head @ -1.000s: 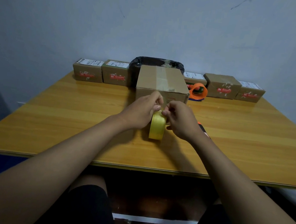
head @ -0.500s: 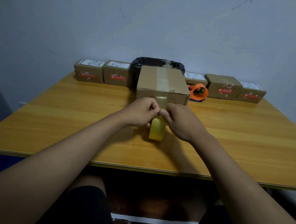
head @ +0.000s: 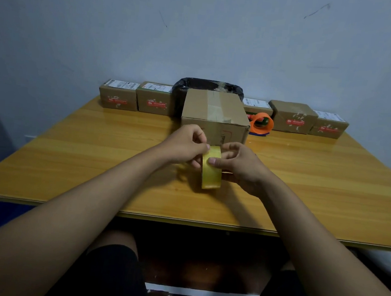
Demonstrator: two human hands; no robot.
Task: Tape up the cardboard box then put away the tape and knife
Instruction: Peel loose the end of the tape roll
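Note:
A yellow roll of tape (head: pixel 211 171) stands on edge on the wooden table (head: pixel 93 157), just in front of a cardboard box (head: pixel 213 112) with a strip of tape along its top seam. My right hand (head: pixel 240 169) grips the roll from the right, thumb on its rim. My left hand (head: pixel 186 144) pinches at the top of the roll from the left. The knife is hidden from view.
Several small labelled cardboard boxes (head: pixel 119 97) line the back edge by the wall. A black basket (head: pixel 207 87) sits behind the big box. An orange tape dispenser (head: pixel 261 124) lies to the right of it.
The roll has come back a little from the box's front face, and my hands have shifted lower and toward me. My right thumb now rests on the roll's rim.

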